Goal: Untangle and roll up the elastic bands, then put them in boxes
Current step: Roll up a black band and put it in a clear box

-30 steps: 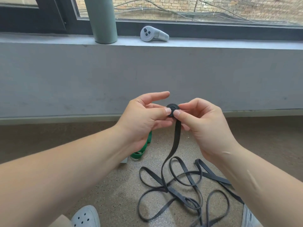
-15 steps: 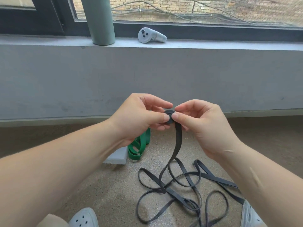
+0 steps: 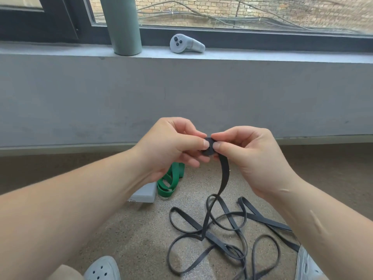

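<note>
A long black elastic band (image 3: 224, 178) hangs from a small tight roll held between both hands, and its loose length lies in tangled loops on the floor below. My left hand (image 3: 171, 146) pinches the roll from the left with thumb and fingers. My right hand (image 3: 248, 156) pinches it from the right, thumb tip against the coil. A green elastic band (image 3: 169, 182) lies folded on the floor behind my left hand, beside a grey box (image 3: 144, 194) that my left forearm partly hides.
A grey concrete wall (image 3: 181, 93) rises just ahead, with a sill carrying a white hand controller (image 3: 185, 43) and a green-grey cylinder (image 3: 123, 25). My light clog shoes (image 3: 102, 268) show at the bottom edge on the speckled floor.
Both hands have kept turning the roll and sit slightly lower in view. The grey box and more of the green band have come into sight behind my left hand.
</note>
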A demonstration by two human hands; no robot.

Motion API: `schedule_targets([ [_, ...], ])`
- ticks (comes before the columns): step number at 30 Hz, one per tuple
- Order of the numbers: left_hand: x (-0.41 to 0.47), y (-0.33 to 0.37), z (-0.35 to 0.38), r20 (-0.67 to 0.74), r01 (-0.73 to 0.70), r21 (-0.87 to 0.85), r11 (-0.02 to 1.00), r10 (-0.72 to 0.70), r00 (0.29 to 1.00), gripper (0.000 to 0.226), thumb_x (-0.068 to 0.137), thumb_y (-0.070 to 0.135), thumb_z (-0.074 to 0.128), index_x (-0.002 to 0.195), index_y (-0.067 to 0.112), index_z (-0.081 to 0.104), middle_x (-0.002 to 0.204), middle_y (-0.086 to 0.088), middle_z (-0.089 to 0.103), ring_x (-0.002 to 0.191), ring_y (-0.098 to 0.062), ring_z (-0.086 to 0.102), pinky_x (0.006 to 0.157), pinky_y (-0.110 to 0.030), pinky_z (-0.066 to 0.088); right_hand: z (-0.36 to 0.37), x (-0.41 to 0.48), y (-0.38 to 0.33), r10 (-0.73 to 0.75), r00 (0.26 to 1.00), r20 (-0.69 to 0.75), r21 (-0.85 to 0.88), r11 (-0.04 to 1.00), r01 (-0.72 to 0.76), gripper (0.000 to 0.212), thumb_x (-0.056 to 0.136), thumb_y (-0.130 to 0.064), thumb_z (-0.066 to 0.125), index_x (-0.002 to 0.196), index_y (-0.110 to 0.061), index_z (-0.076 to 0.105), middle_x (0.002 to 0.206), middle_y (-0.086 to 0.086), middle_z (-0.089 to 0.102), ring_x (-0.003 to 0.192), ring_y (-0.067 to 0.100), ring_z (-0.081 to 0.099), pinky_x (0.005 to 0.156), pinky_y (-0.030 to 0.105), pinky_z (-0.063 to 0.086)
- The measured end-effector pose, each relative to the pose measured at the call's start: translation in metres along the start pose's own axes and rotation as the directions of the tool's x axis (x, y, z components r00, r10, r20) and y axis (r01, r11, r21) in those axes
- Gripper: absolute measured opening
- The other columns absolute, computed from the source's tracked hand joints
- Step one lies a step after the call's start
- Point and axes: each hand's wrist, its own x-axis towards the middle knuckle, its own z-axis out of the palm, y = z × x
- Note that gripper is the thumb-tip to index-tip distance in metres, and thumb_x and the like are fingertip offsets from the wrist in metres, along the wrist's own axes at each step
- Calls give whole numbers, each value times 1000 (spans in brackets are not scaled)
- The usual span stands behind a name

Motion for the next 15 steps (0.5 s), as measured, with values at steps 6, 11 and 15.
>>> schedule_targets([
  [6, 1, 1, -3, 23, -64, -2, 998, 64, 998, 18, 84, -13, 68, 95, 1, 65, 81, -20, 71, 70, -32, 74, 60, -29, 61, 0, 2, 0, 1, 1000, 23, 15, 1000, -2, 9, 83, 8, 73, 88, 0, 72, 87, 25, 75, 83, 38, 73, 83, 40, 62],
  [11, 0, 3, -5, 62, -73, 28, 997, 71, 996, 26, 87, -14, 65, 106, 2, 71, 86, -19, 74, 79, -34, 74, 71, -32, 63, 2, 1, 2, 12, 1000, 18, 56, 998, -12, 8, 83, 7, 74, 83, 0, 70, 76, 15, 75, 68, 19, 71, 62, 20, 54],
  [15, 2, 3, 0, -42, -59, -95, 994, 55, 998, 19, 88, -11, 64, 101, 1, 71, 80, -11, 75, 78, -31, 76, 69, -30, 63, 3, 2, 5, 25, 999, -45, 41, 999, -23, 10, 84, -5, 77, 79, -3, 70, 71, 10, 74, 63, 11, 64, 64, 21, 50],
])
